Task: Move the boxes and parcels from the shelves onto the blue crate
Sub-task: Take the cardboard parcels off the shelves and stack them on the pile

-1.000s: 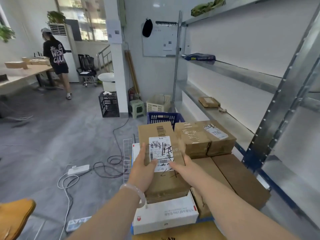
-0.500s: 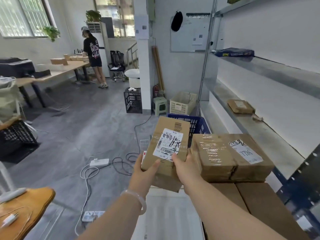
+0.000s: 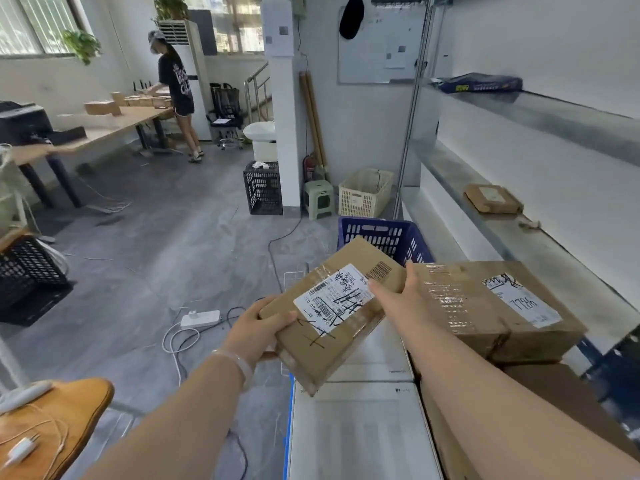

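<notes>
left hand (image 3: 254, 336): grips box (image 3: 332, 310) near end | right hand (image 3: 398, 301): grips far side | box tilted above white boxes (image 3: 360, 431)

The taped box (image 3: 478, 306) walls off your right, white boxes (image 3: 356, 431) lie beneath, and open floor (image 3: 156, 265) spreads left.

A person (image 3: 176, 88) is seen standing at a wooden table (image 3: 114, 124) far left. A black crate (image 3: 263, 188), green stool (image 3: 319, 199) and cream basket (image 3: 365, 192) are lined up at the back wall, below a whiteboard (image 3: 377, 39) with a black cap (image 3: 350, 17) hung at its corner. A white power strip (image 3: 201, 319) with cables is laid on the grey floor (image 3: 156, 237).
</notes>
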